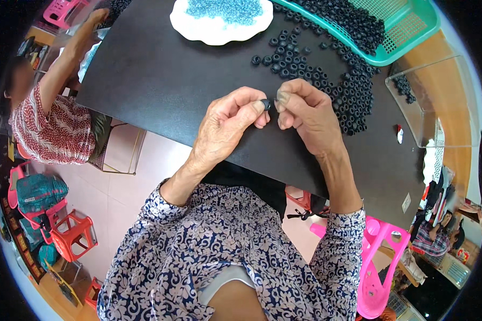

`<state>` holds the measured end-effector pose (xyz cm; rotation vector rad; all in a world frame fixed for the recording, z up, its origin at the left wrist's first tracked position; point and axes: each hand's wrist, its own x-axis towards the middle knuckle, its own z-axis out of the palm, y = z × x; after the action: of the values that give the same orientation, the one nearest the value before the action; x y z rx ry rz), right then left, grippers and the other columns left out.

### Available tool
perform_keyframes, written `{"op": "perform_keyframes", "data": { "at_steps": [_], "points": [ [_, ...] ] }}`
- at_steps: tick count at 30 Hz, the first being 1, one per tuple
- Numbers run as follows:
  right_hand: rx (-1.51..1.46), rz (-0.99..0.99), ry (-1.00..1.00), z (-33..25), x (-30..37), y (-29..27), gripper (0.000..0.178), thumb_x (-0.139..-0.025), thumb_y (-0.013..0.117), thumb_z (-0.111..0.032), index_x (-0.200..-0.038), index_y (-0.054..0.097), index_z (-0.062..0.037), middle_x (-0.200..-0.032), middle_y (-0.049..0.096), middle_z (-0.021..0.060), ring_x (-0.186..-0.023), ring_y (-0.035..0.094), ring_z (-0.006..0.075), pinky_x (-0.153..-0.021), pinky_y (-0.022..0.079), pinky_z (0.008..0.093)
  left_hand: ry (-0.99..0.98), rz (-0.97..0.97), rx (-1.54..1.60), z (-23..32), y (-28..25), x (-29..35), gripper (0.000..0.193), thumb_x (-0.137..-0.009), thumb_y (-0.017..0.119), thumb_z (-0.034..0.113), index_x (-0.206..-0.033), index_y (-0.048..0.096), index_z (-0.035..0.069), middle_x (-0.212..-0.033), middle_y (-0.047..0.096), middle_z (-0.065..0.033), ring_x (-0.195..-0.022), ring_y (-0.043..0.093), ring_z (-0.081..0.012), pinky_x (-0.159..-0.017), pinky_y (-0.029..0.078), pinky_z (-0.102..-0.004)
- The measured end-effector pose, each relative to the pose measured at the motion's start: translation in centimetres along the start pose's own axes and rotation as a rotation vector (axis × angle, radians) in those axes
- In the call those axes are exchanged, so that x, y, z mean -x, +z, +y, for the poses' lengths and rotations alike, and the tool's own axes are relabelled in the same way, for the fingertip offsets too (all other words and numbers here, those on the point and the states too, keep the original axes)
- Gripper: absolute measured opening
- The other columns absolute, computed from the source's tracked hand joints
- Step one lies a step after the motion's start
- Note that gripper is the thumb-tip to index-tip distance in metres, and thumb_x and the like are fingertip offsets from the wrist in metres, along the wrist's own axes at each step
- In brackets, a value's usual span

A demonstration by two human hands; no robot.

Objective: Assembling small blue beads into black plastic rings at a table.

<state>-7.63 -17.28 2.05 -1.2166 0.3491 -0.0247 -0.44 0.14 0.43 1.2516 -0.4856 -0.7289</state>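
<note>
Pinched between the thumb and forefinger of my left hand (225, 120) is a small round black part (266, 105) that looks like a ring or cap. Just right of it, my right hand (308, 109) is closed, its thumb and fingertips pressed together. Whatever sits in that pinch is too small to make out. Both hands are above the dark table (144, 80), their fingertips nearly meeting. Many more black ring-like parts (353, 99) lie loose beyond and to the right of my right hand. A white wavy-edged plate (217, 36) at the far side bears a heap of tiny pale-blue pieces (225, 9).
A green basket (393, 56) with more black parts stands at the far right, beside a clear plastic box (439, 101). Another person (53, 115) reaches over the table's left end. Pink stool (380, 267) and red stool (75, 235) stand on the floor.
</note>
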Motion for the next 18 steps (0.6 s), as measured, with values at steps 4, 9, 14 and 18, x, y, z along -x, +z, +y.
{"op": "perform_keyframes", "data": {
  "at_steps": [4, 9, 14, 18],
  "points": [
    [0.062, -0.007, 0.033, -0.1, 0.2, 0.7, 0.011, -0.089, 0.067, -0.013, -0.092, 0.065, -0.0027, -0.074, 0.062, 0.0008, -0.059, 0.056, 0.0069, -0.055, 0.046, 0.0203, 0.048, -0.008, 0.013, -0.5, 0.0, -0.2, 0.021, -0.097, 0.051, 0.015, -0.104, 0.061, -0.002, -0.085, 0.062, -0.0038, -0.077, 0.056, -0.0081, -0.068, 0.044, -0.0193],
    [0.060, -0.011, -0.026, 0.1, 0.4, 0.7, 0.013, -0.089, 0.067, -0.011, -0.096, 0.067, -0.0008, -0.080, 0.066, 0.0030, -0.064, 0.060, 0.0075, -0.059, 0.049, 0.0195, 0.007, 0.001, -0.011, 0.1, -0.1, -0.2, 0.021, -0.097, 0.052, 0.014, -0.105, 0.061, -0.003, -0.084, 0.062, -0.0030, -0.077, 0.056, -0.0084, -0.070, 0.045, -0.0201],
    [0.046, -0.059, -0.058, -0.2, 0.6, 0.5, 0.020, -0.088, 0.066, -0.007, -0.106, 0.068, 0.0015, -0.089, 0.070, 0.0072, -0.075, 0.066, 0.0105, -0.069, 0.054, 0.0210, 0.058, 0.027, 0.179, -1.1, -0.2, -0.6, 0.020, -0.097, 0.054, 0.013, -0.104, 0.062, -0.003, -0.083, 0.063, -0.0023, -0.077, 0.056, -0.0077, -0.075, 0.047, -0.0225],
    [0.080, -0.085, -0.090, -0.2, 0.6, 0.4, 0.023, -0.088, 0.065, -0.005, -0.110, 0.067, 0.0023, -0.091, 0.070, 0.0079, -0.079, 0.066, 0.0114, -0.074, 0.055, 0.0221, 0.058, 0.030, 0.178, -1.1, -0.1, -0.7, 0.020, -0.097, 0.053, 0.013, -0.104, 0.062, -0.003, -0.084, 0.063, -0.0027, -0.077, 0.057, -0.0078, -0.075, 0.048, -0.0227]
  ]
}}
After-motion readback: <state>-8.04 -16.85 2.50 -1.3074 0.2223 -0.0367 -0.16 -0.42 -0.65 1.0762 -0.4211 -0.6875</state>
